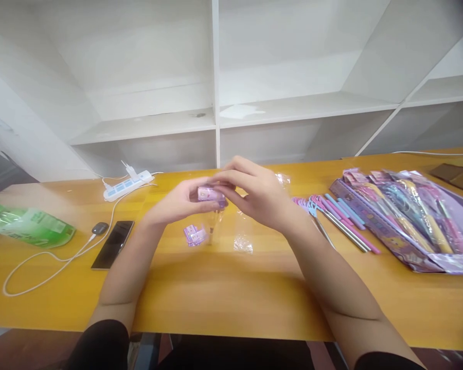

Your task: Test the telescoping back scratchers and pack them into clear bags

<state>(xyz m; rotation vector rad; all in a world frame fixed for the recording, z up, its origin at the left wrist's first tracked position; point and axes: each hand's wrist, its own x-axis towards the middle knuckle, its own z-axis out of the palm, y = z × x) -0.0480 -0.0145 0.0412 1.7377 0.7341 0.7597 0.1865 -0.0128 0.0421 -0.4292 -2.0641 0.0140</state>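
A: Grip first. What do the hands hold?

B: Both hands meet above the yellow table [231,288]. Left hand [177,203] pinches a small purple-and-white item [207,193], thumb under, fingers [195,187] curled over its near end. Right hand [260,198] closes on the far end of the same piece, fingertips on top. Narrow pinch on both sides, nothing slack.

A: What is the item?

B: Blurred; possibly a small eraser or sharpener in printed wrap. I can't read the print.

A: Below the grip?

B: A clear plastic sleeve [243,241] lies on the table just under the right wrist. Down and left of the pinch, a second small purple piece [195,235] rests flat, apart from the hands. A thin upright stick-like thing stands beside it, too soft to name.

A: Right of the grip?

B: A row of pink and blue pens [343,221] near the right forearm, then a heap of purple stationery packs [409,221] farther out.

A: Left of it?

B: A black phone [113,244] face up, well apart from the left forearm, with a white cable [42,267] looping past it. Beyond that, a green pouch [33,226] at the table's edge. Behind and left of the grip, a white power strip [128,186] near the wall. White shelves [216,118] behind everything.
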